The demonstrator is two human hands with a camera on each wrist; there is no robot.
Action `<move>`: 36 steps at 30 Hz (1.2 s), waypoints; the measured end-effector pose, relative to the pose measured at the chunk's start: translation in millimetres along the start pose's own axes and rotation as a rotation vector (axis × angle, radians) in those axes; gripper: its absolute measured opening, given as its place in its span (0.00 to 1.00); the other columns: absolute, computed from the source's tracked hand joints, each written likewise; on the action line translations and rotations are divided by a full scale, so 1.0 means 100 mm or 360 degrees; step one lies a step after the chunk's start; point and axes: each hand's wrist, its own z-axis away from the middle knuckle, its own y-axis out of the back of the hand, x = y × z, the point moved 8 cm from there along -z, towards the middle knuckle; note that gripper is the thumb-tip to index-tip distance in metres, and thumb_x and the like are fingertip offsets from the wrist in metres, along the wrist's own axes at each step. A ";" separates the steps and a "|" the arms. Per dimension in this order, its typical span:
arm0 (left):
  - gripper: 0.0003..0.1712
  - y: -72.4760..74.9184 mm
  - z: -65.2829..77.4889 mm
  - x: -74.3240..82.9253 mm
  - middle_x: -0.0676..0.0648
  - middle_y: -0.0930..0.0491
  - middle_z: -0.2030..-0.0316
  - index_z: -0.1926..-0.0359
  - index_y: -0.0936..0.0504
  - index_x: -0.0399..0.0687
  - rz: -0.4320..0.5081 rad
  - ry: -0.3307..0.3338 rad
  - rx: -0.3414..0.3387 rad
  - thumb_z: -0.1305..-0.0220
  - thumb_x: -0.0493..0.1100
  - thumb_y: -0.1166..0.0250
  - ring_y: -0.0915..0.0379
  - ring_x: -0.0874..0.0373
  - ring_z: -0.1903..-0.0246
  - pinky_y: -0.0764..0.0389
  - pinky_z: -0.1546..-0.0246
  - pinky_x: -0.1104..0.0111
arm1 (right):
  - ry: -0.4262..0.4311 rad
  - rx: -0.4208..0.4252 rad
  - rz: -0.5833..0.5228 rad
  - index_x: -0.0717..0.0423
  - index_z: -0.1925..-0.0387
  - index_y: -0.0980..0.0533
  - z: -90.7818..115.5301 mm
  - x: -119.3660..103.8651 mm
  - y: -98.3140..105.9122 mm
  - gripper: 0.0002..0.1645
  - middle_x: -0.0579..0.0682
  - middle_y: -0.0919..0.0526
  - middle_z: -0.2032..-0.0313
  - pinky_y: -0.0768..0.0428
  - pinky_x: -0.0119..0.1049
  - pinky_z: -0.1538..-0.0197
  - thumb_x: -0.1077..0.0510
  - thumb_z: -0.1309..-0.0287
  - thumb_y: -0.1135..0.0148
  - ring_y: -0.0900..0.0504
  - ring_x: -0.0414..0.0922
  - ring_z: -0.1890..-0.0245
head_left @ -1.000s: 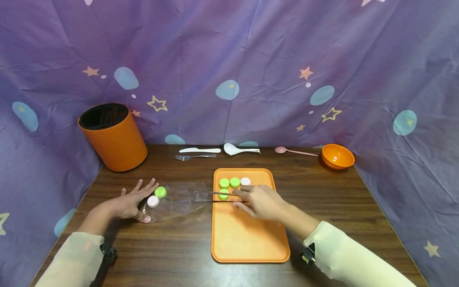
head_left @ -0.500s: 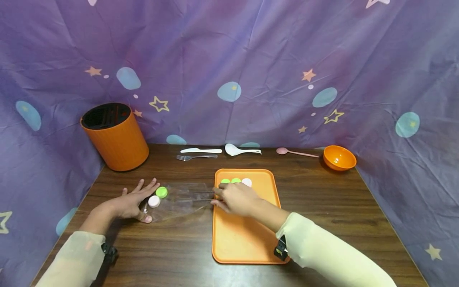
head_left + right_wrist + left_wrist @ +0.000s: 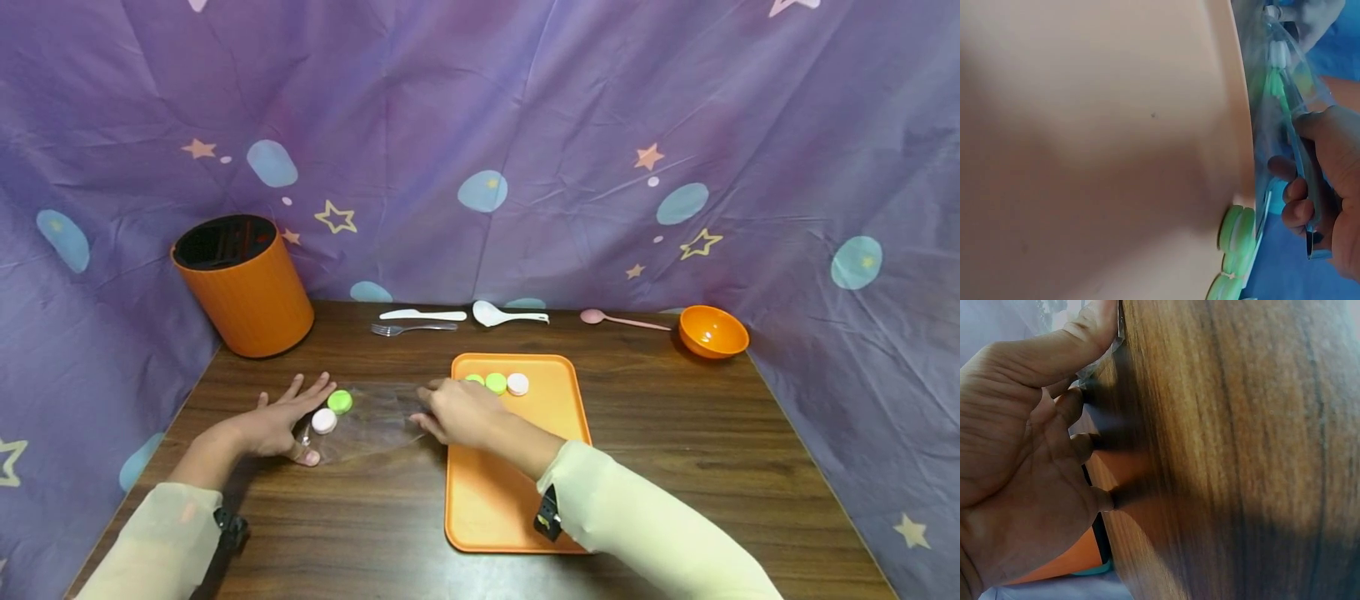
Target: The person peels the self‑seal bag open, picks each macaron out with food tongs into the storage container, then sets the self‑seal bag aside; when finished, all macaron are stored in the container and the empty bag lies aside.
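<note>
My right hand grips metal tongs, which point left into a clear plastic container. In the head view the hand covers most of the tongs. Inside the container lie a green macaron and a white macaron. From the right wrist, the tong tips overlap the macarons. My left hand is spread at the container's left end, its thumb touching the plastic edge and its fingers mostly straight. Beneath my right forearm is an orange tray bearing green macarons and a white one.
Along the back lie a white knife, a fork, a white ladle and a pink spoon. An orange bowl stands at the back right, an orange knife block at the back left.
My right hand has moved left with the tongs, from over the tray to the container's right end. The tongs now reach farther in. My left hand has stayed put.
</note>
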 end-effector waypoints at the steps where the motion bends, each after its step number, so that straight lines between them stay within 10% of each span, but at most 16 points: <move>1: 0.77 0.00 0.00 0.00 0.34 0.71 0.10 0.10 0.56 0.43 0.0010 -0.0007 0.0001 0.47 0.55 0.16 0.87 0.22 0.15 0.85 0.31 0.16 | -0.0007 -0.0001 0.0007 0.50 0.64 0.19 -0.01 0.00 0.00 0.21 0.46 0.11 0.64 0.11 0.42 0.73 0.39 0.20 0.37 0.09 0.44 0.71; 8: 0.78 -0.01 -0.04 -0.13 0.43 0.73 0.09 0.08 0.57 0.60 0.0056 -0.0099 0.0021 0.49 0.66 0.18 0.90 0.26 0.15 0.89 0.34 0.16 | -0.0020 -0.0042 0.0010 0.50 0.60 0.17 -0.05 -0.03 -0.04 0.21 0.46 0.11 0.63 0.10 0.41 0.72 0.39 0.20 0.38 0.08 0.45 0.67; 16: 0.77 0.00 -0.04 -0.05 0.36 0.72 0.10 0.09 0.57 0.47 0.0038 -0.0009 -0.0019 0.47 0.57 0.16 0.89 0.24 0.15 0.87 0.31 0.17 | -0.0063 -0.0109 -0.0016 0.49 0.60 0.18 -0.04 0.00 -0.08 0.19 0.45 0.11 0.62 0.12 0.42 0.71 0.39 0.20 0.37 0.09 0.45 0.68; 28: 0.82 -0.08 -0.32 -0.61 0.46 0.71 0.09 0.09 0.56 0.70 -0.0066 -0.0053 0.0054 0.56 0.73 0.17 0.87 0.28 0.13 0.86 0.32 0.15 | -0.0071 -0.0112 -0.0015 0.48 0.58 0.16 -0.08 -0.04 -0.14 0.20 0.44 0.09 0.60 0.10 0.41 0.69 0.38 0.20 0.37 0.06 0.46 0.64; 36: 0.80 -0.07 -0.24 -0.49 0.44 0.70 0.09 0.08 0.56 0.66 -0.0078 -0.0047 0.0062 0.54 0.72 0.18 0.86 0.28 0.13 0.84 0.31 0.15 | -0.0067 -0.0043 -0.0054 0.47 0.66 0.19 -0.06 -0.08 -0.08 0.19 0.41 0.10 0.66 0.13 0.38 0.72 0.40 0.23 0.33 0.07 0.44 0.67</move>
